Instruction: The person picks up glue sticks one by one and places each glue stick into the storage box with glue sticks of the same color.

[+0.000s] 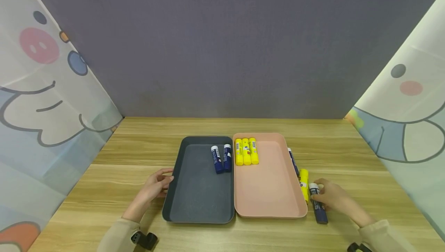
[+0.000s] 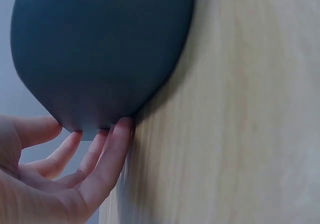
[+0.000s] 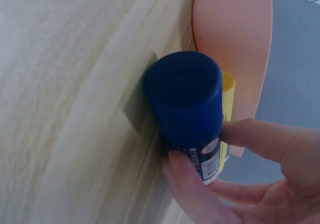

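At the right, my right hand [image 1: 330, 196] pinches a navy glue stick [image 1: 318, 209] with a white end between thumb and fingers. In the right wrist view its blue end [image 3: 185, 94] faces the camera. A yellow glue stick [image 1: 304, 182] lies just left of it, along the pink tray's [image 1: 271, 201] outer wall. My left hand [image 1: 153, 186] touches the outer left wall of the dark grey tray [image 1: 198, 205] with its fingertips and thumb. In that tray lie two navy glue sticks [image 1: 217, 160]; the pink one has three yellow glue sticks [image 1: 246, 151] side by side.
Another navy glue stick [image 1: 293, 162] lies against the pink tray's right wall, partly hidden. Both trays stand side by side on the wooden table [image 1: 146, 140]. A grey panel [image 1: 229, 51] rises behind, with cartoon-printed curtains [image 1: 410, 128] at the sides.
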A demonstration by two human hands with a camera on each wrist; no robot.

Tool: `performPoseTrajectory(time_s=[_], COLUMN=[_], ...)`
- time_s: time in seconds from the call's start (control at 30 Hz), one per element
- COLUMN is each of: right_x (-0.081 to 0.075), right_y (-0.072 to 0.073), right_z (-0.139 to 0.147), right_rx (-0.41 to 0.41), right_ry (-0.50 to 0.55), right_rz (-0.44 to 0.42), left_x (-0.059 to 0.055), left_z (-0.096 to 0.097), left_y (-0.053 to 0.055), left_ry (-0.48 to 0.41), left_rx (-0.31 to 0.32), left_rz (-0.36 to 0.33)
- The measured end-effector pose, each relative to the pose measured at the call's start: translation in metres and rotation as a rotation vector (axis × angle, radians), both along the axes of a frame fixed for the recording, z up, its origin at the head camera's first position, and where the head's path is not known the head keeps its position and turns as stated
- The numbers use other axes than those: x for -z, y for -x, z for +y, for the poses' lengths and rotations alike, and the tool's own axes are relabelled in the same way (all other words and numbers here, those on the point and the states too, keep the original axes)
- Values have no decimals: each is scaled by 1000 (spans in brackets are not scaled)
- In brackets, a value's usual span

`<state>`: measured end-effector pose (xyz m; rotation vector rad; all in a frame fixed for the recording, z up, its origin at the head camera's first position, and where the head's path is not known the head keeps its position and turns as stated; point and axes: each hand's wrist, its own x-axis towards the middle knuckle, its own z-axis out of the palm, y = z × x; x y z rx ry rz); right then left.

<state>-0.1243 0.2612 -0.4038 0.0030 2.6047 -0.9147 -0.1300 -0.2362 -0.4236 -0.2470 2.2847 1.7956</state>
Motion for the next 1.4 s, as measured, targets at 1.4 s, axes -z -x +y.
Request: performPoseTrajectory(time_s=[1.4], right_x=[-27], right_y=[3], right_z=[1], right_rx=[44], right_ry=[180], right_rz=[-26], left_x=[3], left_z=[-2], left_y=[0], left_ry=[-9], left_rx=[6], left_rz=[5])
